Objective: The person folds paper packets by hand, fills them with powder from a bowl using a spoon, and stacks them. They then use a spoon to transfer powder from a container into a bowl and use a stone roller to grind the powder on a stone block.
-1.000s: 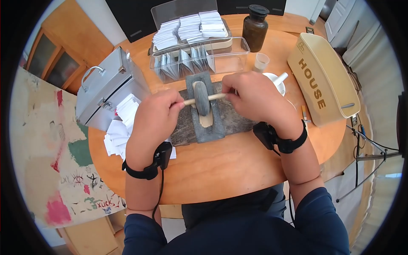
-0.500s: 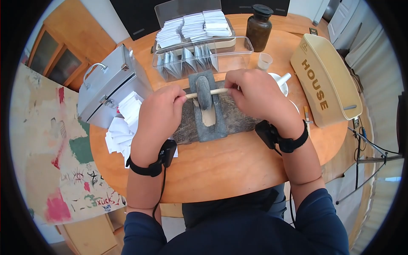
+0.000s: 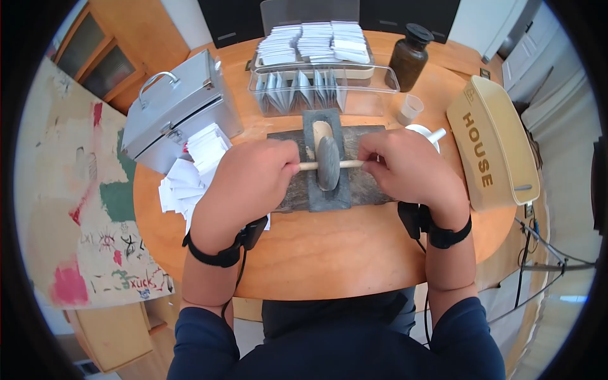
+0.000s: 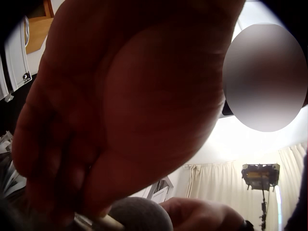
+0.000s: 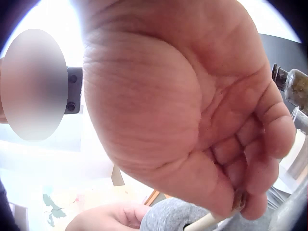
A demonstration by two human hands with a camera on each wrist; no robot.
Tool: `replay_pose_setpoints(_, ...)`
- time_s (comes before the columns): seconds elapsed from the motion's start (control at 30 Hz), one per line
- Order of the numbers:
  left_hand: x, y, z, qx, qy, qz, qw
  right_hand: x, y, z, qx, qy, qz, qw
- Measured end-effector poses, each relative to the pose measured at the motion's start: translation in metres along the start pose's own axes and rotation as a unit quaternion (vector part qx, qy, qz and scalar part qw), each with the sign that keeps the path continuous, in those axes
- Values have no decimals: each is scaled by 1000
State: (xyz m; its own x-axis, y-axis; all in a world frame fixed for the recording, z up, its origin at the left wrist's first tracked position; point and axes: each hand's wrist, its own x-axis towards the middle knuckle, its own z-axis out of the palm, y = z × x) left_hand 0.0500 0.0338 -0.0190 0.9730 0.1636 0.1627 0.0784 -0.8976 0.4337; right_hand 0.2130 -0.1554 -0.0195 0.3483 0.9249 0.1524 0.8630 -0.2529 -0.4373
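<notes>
Stone wheel (image 3: 328,164) btwn L fingers (image 3: 292,166) & R fingers (image 3: 375,169); both closed, pinching rod (image 3: 351,164) either side.

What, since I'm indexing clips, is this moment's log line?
left hand: pinches pale rod | right hand: pinches other end | stone wheel: upright in grey trough with tan powder

Left hand (image 3: 253,174) and right hand (image 3: 405,166) facing off in matching pinches

The person is reaching the left forearm (image 3: 212,282) and right forearm (image 3: 451,266) forward. Both hands are angling inward, staying apart, their backs facing up. Each thumb is meeting curled fingers in a pinch; the right hand's other fingers are folding toward its palm (image 5: 226,101).
</notes>
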Motion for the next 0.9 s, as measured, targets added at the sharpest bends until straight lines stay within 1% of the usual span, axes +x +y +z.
replay_pose_setpoints(0.03,3,-6,7,8,38,0,999,3,0,3,-4,-6,-10,1000)
replay_pose_setpoints(0.07,6,-11,13,17,75,1,997,6,0,6,-3,26,24,999)
replay_pose_setpoints(0.1,8,-16,18,16,82,-5,997,9,0,10,-1,59,59,996)
replay_pose_setpoints(0.13,10,-20,21,20,98,-17,995,11,1,14,-4,57,53,997)
replay_pose_setpoints(0.2,14,-23,25,24,119,-27,992,16,3,20,19,148,31,988)
replay_pose_setpoints(0.27,15,-23,27,26,155,-30,987,16,2,19,12,146,27,989)
replay_pose_setpoints(0.3,14,-22,25,26,156,-30,987,15,1,19,7,143,26,989)
replay_pose_setpoints(0.33,12,-20,21,28,117,-29,992,14,0,16,5,144,26,989)
replay_pose_setpoints(0.37,9,-18,16,30,77,-28,996,11,-3,12,-3,95,42,995)
replay_pose_setpoints(0.4,6,-14,11,29,78,-27,996,9,-5,8,-12,46,58,997)
replay_pose_setpoints(0.43,3,-9,5,39,45,-15,998,7,-6,4,-13,46,58,997)
replay_pose_setpoints(0.47,0,-6,1,50,13,-4,999,4,-6,0,10,20,42,999)
replay_pose_setpoints(0.5,-2,-5,-1,49,15,-5,999,3,-6,-3,33,-5,25,999)
replay_pose_setpoints(0.57,-6,-4,-4,35,-15,25,999,0,-7,-5,38,-11,22,999)
replay_pose_setpoints(0.63,-5,-6,0,35,0,14,999,1,-7,-4,44,-16,19,999)
replay_pose_setpoints(0.7,0,-10,7,36,15,3,999,5,-3,1,-3,-2,36,999)
replay_pose_setpoints(0.73,5,-13,12,29,51,-13,998,7,-1,4,-3,-1,36,999)
replay_pose_setpoints(0.77,8,-17,16,21,87,-29,996,10,-1,6,1,25,54,998)
replay_pose_setpoints(0.8,10,-20,20,21,87,-30,996,12,0,9,5,51,72,996)
replay_pose_setpoints(0.83,13,-24,24,16,107,-38,993,13,0,13,5,51,71,996)
replay_pose_setpoints(0.87,14,-25,25,12,127,-46,991,14,2,16,11,86,50,995)
replay_pose_setpoints(0.9,14,-24,24,13,127,-45,991,15,2,17,17,122,29,992)
